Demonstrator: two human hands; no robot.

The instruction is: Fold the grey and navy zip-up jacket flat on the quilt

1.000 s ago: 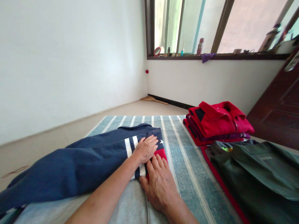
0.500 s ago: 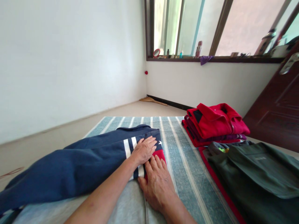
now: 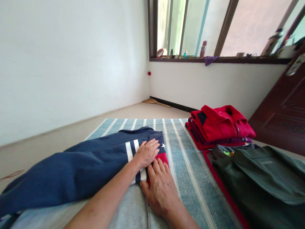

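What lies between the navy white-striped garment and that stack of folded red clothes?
A teal-and-white striped mat shows there in the head view, between the navy garment and the red stack.

Both hands lie flat, palms down, at the navy garment (image 3: 95, 168). The left hand (image 3: 146, 154) rests on top of it, fingers extended rightward, with the left forearm (image 3: 102, 200) angled in from lower left. The right hand (image 3: 158, 190) sits just beside, at the near edge, fingertips on the garment, fingers slightly spread and pointing forward.

Striped mat (image 3: 188, 165) runs between navy garment (image 3: 71, 175) and red stack (image 3: 219, 125).
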